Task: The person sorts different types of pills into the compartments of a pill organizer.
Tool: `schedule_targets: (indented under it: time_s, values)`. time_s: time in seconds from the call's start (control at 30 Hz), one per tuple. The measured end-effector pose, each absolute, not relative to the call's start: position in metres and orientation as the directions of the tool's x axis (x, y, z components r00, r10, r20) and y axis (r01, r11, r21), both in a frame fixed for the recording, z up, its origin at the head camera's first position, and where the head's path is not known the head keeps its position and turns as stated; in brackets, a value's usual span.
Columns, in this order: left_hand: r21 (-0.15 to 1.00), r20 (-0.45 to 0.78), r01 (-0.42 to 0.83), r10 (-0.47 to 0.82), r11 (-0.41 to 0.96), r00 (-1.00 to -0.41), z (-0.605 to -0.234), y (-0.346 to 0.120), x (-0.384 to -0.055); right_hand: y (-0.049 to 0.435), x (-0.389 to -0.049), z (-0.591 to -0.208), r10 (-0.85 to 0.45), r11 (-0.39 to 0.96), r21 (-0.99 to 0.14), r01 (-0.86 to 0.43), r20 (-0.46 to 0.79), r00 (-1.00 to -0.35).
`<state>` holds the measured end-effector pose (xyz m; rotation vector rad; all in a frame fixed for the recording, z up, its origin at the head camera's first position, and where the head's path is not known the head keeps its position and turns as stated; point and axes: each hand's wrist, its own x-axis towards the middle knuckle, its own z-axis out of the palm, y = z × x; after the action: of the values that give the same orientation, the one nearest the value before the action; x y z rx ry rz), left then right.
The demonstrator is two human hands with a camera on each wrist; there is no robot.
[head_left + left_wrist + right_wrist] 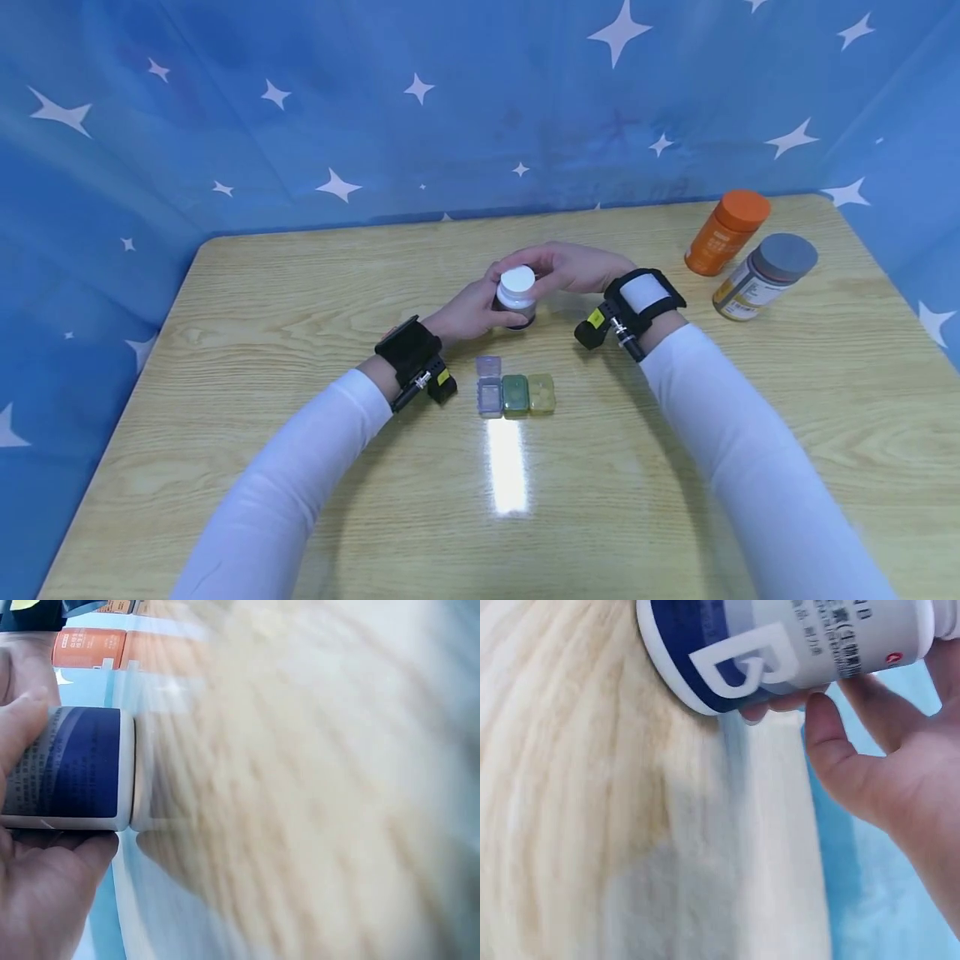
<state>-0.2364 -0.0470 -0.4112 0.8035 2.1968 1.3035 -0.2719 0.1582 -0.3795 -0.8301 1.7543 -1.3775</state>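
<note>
A white pill bottle [514,302] with a blue and grey label stands upright on the table between both hands. My left hand [468,312] grips its body from the left, with thumb and fingers on opposite sides. From the right, my right hand [577,265] holds the white lid [517,278] with curled fingers. In the right wrist view the bottle's label [780,645] shows a large white letter B. Just nearer to me lies a small pill case with purple [490,398], green [515,395] and yellow [542,393] compartments; the purple lid [488,367] is flipped back.
An orange bottle [726,233] and a grey-lidded bottle [763,277] stand at the table's far right. Behind the wooden table [300,287] hangs a blue curtain [480,108] with white stars. A bright light reflection lies in front of the pill case.
</note>
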Motion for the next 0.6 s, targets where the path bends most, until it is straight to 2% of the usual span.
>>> schedule_targets:
  time_s: [0.1, 0.17, 0.23, 0.33, 0.4, 0.47, 0.6]
  values:
    - [0.880, -0.094, 0.257, 0.678, 0.399, -0.730, -0.410, -0.047, -0.237, 0.163, -0.269, -0.385, -0.842, 0.130, -0.991, 0.014, -0.118, -0.526]
    - [0.871, -0.096, 0.261, 0.666, 0.416, -0.740, -0.409, -0.046, -0.237, 0.165, -0.262, -0.386, -0.803, 0.077, -0.997, 0.030, -0.080, -0.591]
    - [0.866, -0.102, 0.257, 0.655, 0.428, -0.749, -0.409, -0.046, -0.237, 0.164, -0.251, -0.385, -0.721, 0.084, -0.996, -0.008, -0.056, -0.691]
    - [0.864, -0.106, 0.259, 0.659, 0.431, -0.745, -0.408, -0.047, -0.238, 0.152, -0.229, -0.382, -0.522, 0.255, -0.961, -0.108, -0.043, -0.852]
    - [0.868, -0.101, 0.265, 0.670, 0.421, -0.735, -0.409, -0.048, -0.238, 0.141, -0.215, -0.380, -0.387, 0.396, -0.907, -0.141, -0.025, -0.922]
    - [0.869, -0.092, 0.274, 0.679, 0.411, -0.729, -0.409, -0.048, -0.238, 0.130, -0.205, -0.381, -0.280, 0.489, -0.859, -0.154, 0.012, -0.960]
    - [0.860, -0.081, 0.291, 0.676, 0.419, -0.733, -0.410, -0.047, -0.238, 0.117, -0.195, -0.383, -0.171, 0.521, -0.835, -0.178, 0.102, -0.980]
